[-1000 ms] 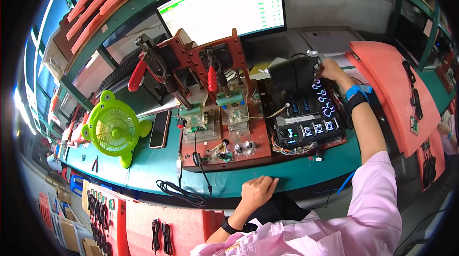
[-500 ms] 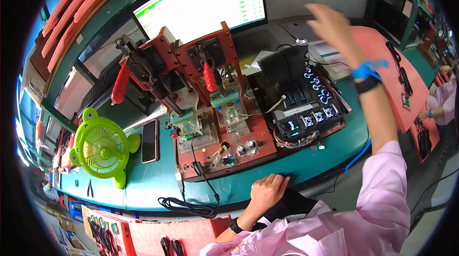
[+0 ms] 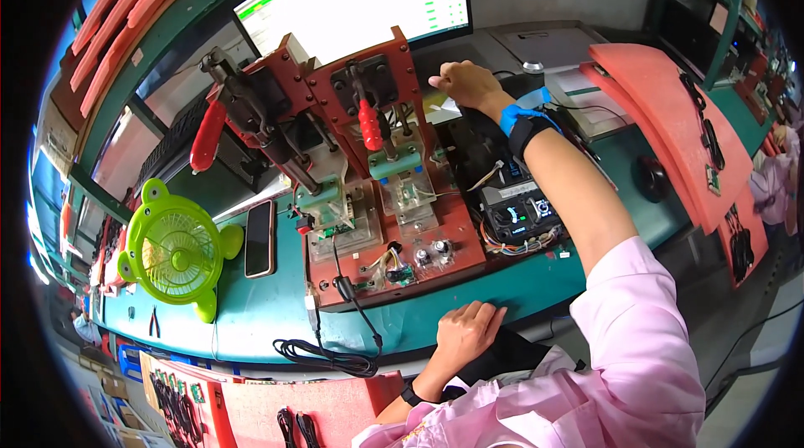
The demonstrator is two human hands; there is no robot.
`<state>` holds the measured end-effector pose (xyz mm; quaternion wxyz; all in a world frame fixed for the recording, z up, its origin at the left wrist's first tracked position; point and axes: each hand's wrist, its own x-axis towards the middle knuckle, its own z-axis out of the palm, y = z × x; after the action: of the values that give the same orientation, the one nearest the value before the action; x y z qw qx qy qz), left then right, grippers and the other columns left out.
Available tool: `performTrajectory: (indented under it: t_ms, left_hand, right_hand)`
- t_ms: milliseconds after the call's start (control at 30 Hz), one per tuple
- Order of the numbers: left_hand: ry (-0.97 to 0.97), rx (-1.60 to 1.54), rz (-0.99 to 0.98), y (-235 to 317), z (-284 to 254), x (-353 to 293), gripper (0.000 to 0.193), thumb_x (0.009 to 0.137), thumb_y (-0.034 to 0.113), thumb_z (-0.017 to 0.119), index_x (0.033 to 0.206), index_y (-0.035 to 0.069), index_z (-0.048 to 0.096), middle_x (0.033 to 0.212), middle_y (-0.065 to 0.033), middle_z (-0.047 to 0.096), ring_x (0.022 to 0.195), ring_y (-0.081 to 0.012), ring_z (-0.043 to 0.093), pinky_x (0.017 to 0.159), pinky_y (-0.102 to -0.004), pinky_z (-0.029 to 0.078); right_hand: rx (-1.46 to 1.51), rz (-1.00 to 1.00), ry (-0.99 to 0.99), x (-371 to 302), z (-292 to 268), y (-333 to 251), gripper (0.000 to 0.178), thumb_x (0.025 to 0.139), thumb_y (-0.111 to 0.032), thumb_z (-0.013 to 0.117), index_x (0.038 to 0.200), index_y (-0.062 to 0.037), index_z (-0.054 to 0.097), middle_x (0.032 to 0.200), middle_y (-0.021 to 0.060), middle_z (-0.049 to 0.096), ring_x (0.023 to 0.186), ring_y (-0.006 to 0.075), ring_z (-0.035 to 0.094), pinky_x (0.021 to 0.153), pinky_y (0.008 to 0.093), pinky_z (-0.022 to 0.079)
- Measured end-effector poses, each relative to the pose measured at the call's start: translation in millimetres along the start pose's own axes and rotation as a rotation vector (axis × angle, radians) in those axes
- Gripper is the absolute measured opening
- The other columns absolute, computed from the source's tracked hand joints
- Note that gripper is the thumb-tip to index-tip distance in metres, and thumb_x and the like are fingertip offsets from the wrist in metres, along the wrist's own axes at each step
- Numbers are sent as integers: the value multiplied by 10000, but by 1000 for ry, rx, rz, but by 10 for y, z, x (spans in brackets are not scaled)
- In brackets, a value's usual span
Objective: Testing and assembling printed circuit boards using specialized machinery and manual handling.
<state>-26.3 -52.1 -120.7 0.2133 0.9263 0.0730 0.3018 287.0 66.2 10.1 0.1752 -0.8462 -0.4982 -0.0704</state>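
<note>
My right hand (image 3: 471, 85) is over the back of the black box, just right of the right clamp press (image 3: 366, 84). Its fingers are curled, the thumb side points left, and nothing shows in them. At the front edge of the bench rests my left hand (image 3: 469, 332), fingers folded and apparently holding nothing. Two clamp presses with red handles stand on a red test fixture (image 3: 352, 293). Under their green pressing blocks sit clear holders with small circuit boards (image 3: 408, 193). My right forearm covers much of the black control box (image 3: 512, 218) with its lit dials.
A lit monitor (image 3: 352, 4) stands behind the fixture. To the left are a green frog-shaped fan (image 3: 172, 253), a phone (image 3: 260, 239) and pliers (image 3: 154, 322). Coiled black cable (image 3: 331, 357) lies in front. Pink foam sheets (image 3: 662, 113) hold cables at right; another person sits beyond.
My right hand has swung left and down from above the right-hand foam sheets to near the right clamp press, its fingers curling in. My left hand has stayed at the bench edge.
</note>
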Motion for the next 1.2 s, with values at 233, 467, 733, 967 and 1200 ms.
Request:
performTrajectory:
  t_ms: [233,467,733,967,1200]
  left_hand:
    - [12,19,7,32,14,-1,188,712,168,662,620,77,526,542,-56,508,445,-237,513,406,-316,385]
    - [11,70,-9,53,29,-7,191,723,165,650,615,71,522,553,-66,523,449,-248,517,412,-325,390]
    - [40,40,-63,54,41,-30,199,746,184,625,628,61,523,559,-82,519,479,-265,528,427,-342,396]
    - [45,54,-58,30,40,-29,211,748,196,625,626,60,518,565,-84,522,487,-269,532,430,-350,399]
    - [13,57,-44,100,79,-16,211,742,195,632,624,66,514,566,-77,526,475,-267,529,419,-350,397]
  right_hand:
    - [-54,34,-78,12,-30,8,585,817,-549,413,882,-1,608,939,205,597,926,338,562,786,420,451]
    - [-90,147,-100,-115,-84,-140,661,808,-607,349,1118,-49,522,1023,195,578,1005,342,529,921,423,350]
    - [-85,-112,-320,-1035,-538,-167,747,800,-554,422,1340,-78,225,1286,232,349,1182,355,366,983,439,269]
    - [-346,-344,78,-1446,-405,-118,865,634,-174,691,1342,-129,197,1355,245,189,1206,424,286,1002,449,244]
    - [-423,-365,228,-564,-444,94,743,716,-148,627,1338,-111,222,1374,224,160,1095,475,387,974,446,284]
